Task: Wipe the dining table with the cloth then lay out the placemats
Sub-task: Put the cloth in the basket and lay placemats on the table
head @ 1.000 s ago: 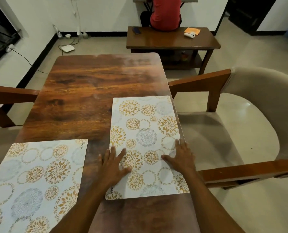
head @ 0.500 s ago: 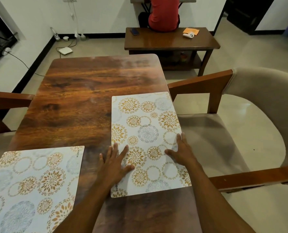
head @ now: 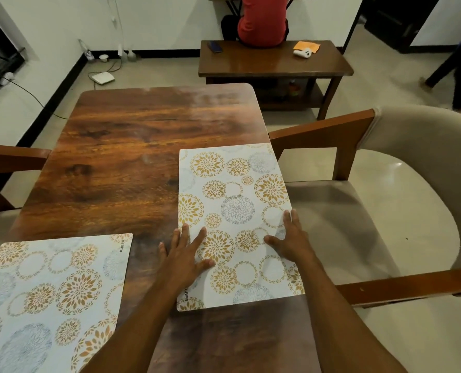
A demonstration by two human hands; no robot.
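Two placemats lie on the dining table, both white with gold and grey flower rings. The left placemat sits at the table's near left corner and is cut off by the frame; its right edge runs from near to far with a slight lean, and a "KUBER" mark sits at its far right corner. Bare wood separates it from the other mat.

The left hand lies palm down with the fingers straight and spread, gripping nothing. It straddles the left long edge of the right placemat, with the little finger on the table's wood and the other fingers and thumb on the mat. This mat lies along the table's right side, its long axis running with the table's length, away from the person. Its right long edge follows the table's right edge, and its "KUBER" mark is at the near left corner. The right hand presses flat on the mat close to that right edge, fingers straight and close together, thumb spread toward the left.

A beige chair with wooden arms stands just beside the table's right side. Beyond the table's far end is a low wooden bench carrying an orange cloth.
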